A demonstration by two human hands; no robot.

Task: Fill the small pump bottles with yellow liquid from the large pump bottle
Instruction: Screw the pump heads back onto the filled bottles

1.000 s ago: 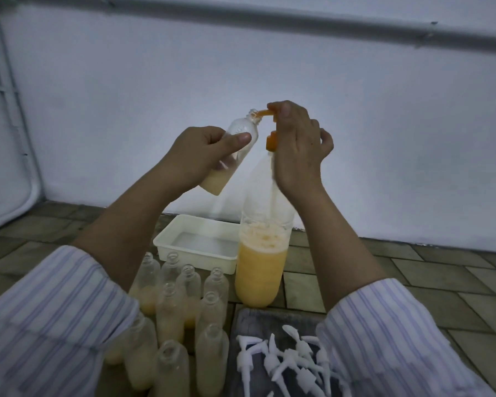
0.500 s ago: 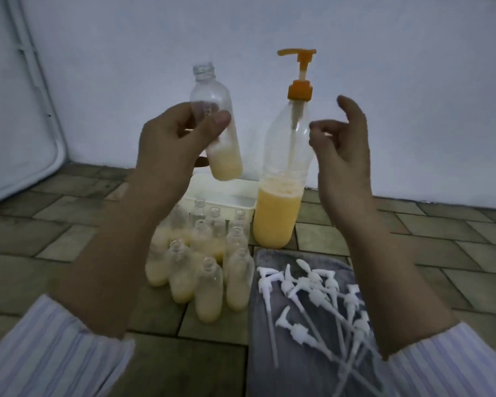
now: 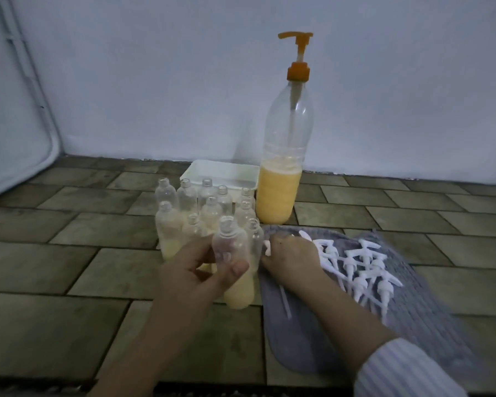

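Far left: pale wall panel (image 3: 15,133) meets the tiled floor (image 3: 69,253). Mid-left on the floor: cluster of small bottles (image 3: 201,213), uncapped, upright, packed close, most part-filled with pale yellow liquid. Behind them, touching the group's far side: white tray (image 3: 221,170). Near centre: left hand (image 3: 195,276) grips one small bottle (image 3: 234,265) by its middle, thumb across the front, fingers curled behind; bottle upright, neck open, yellow liquid in the lower part, base just above or on the floor, can't tell which. Right of the tray: large pump bottle (image 3: 284,144) standing on the floor, orange pump head up, spout pointing left, yellow liquid filling roughly the bottom third. Right hand (image 3: 291,259) down on the grey mat (image 3: 312,339), fingers curled round a white pump top (image 3: 268,247) at the mat's left edge. Further right on the mat: pile of white pump tops (image 3: 364,267), tubes pointing near. Striped sleeve (image 3: 407,371) at near right.
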